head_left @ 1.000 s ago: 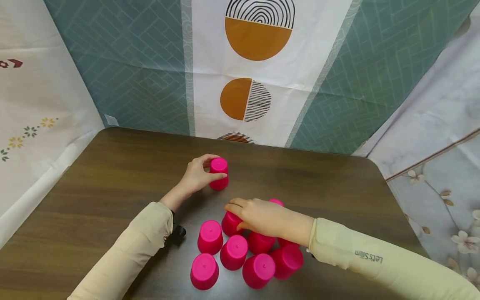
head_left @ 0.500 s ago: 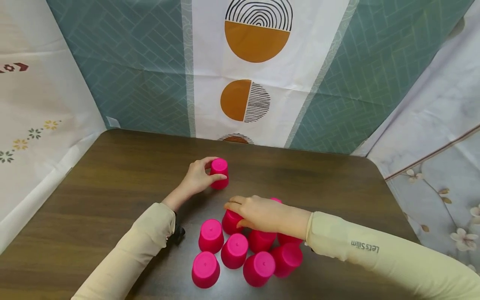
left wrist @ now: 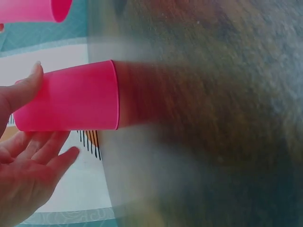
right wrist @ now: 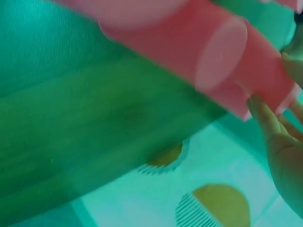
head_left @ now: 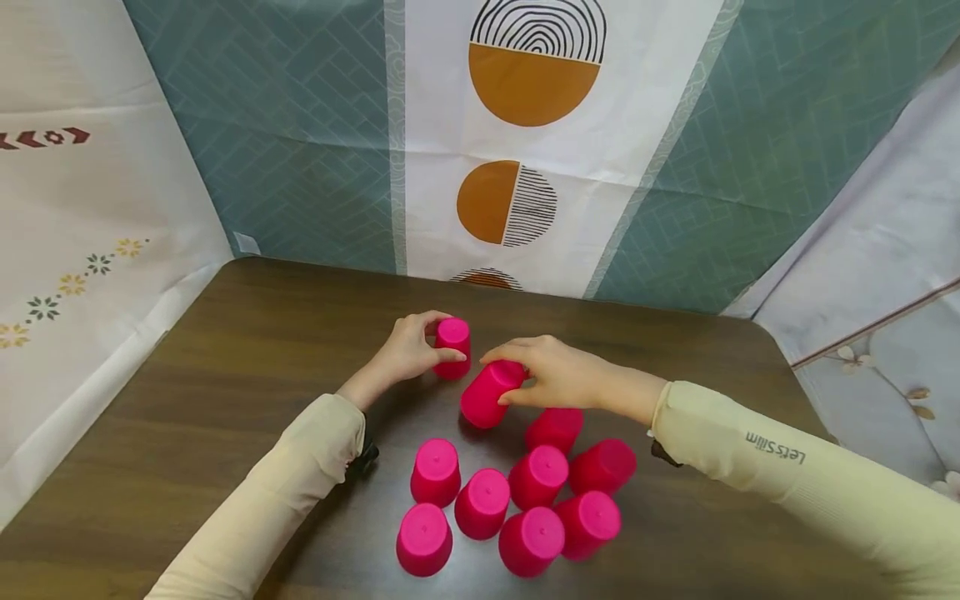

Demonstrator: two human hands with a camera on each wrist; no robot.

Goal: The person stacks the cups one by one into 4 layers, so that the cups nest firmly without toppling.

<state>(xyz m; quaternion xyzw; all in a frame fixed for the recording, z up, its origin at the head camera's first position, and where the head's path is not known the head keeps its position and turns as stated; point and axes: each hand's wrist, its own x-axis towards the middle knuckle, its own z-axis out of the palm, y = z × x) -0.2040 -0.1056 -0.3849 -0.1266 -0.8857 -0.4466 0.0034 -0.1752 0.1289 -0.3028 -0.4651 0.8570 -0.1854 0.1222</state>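
Near the back middle of the table, my left hand [head_left: 411, 346] grips an upside-down pink cup [head_left: 453, 346] between thumb and fingers. In the left wrist view, that cup [left wrist: 71, 98] meets its reflection at the rim, so it appears to stand on the tabletop. Just to its right, my right hand [head_left: 566, 375] holds a second pink cup [head_left: 486, 400] by its base end. This one is tilted, rim toward the lower left, raised off the table. Closer to me, several more upside-down pink cups [head_left: 482, 503] stand in a cluster.
The brown wooden table [head_left: 247, 358] ends at a patterned cloth backdrop [head_left: 300, 150]. Cloth hangs at the left side [head_left: 90, 200] as well as the right. The nearest cup of the cluster [head_left: 423, 540] lies close to the left forearm.
My right hand has lifted a cup from the back of the cluster and moved it away from me, tilting it. The left hand keeps its hold in place; the view has shifted slightly.
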